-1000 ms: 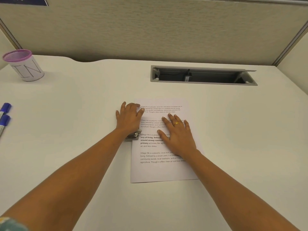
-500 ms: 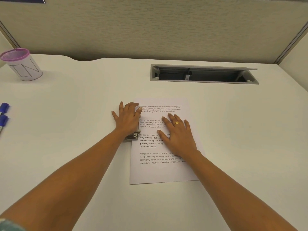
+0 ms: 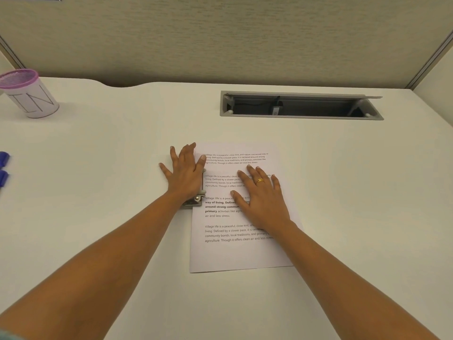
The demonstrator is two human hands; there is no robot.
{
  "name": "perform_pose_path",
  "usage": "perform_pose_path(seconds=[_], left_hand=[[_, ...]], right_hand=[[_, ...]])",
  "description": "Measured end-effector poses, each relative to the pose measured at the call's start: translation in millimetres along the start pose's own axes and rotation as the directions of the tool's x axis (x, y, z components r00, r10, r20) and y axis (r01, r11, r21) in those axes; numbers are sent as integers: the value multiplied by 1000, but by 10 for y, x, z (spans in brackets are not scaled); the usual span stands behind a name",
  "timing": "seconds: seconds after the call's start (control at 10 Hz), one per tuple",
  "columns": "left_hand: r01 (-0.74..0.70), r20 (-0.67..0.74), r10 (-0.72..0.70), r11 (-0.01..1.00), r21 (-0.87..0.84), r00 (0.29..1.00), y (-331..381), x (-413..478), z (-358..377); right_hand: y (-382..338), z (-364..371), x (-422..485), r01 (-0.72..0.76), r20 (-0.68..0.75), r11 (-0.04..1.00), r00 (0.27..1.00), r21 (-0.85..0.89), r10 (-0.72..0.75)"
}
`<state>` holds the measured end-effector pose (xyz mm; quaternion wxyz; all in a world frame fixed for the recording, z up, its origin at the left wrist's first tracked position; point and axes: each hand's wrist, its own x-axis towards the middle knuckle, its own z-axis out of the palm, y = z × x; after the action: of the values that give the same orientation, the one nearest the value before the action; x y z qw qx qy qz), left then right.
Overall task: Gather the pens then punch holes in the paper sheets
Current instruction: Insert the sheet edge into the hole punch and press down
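A printed paper sheet (image 3: 245,253) lies on the white desk (image 3: 110,180) in front of me. A grey metal hole punch (image 3: 197,200) sits on the sheet's left edge, mostly hidden. My left hand (image 3: 185,171) presses flat on top of the punch with fingers spread. My right hand (image 3: 263,196), wearing a gold ring, lies flat on the middle of the sheet and holds it down. Two blue pen caps (image 3: 3,168) show at the far left edge of the desk.
A white cup with a purple mesh rim (image 3: 28,94) stands at the back left. An open grey cable tray (image 3: 301,106) is recessed in the desk at the back. Beige partition walls (image 3: 220,38) close off the rear and right.
My left hand's fingers have spread wider over the punch and it sits a little lower. The right hand and the sheet stay where they were.
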<state>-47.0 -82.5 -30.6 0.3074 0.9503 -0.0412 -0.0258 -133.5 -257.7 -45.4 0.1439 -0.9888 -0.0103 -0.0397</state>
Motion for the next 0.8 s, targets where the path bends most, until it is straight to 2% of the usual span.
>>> perform_pose_path(seconds=[0.3, 0.8], left_hand=[[25, -34, -22, 995, 93, 999, -28, 42, 63], [27, 4, -27, 999, 35, 1000, -28, 46, 40]], right_hand=[[-10, -12, 6, -5, 5, 1000, 1000, 4, 5], [-17, -18, 8, -6, 22, 1000, 1000, -6, 6]])
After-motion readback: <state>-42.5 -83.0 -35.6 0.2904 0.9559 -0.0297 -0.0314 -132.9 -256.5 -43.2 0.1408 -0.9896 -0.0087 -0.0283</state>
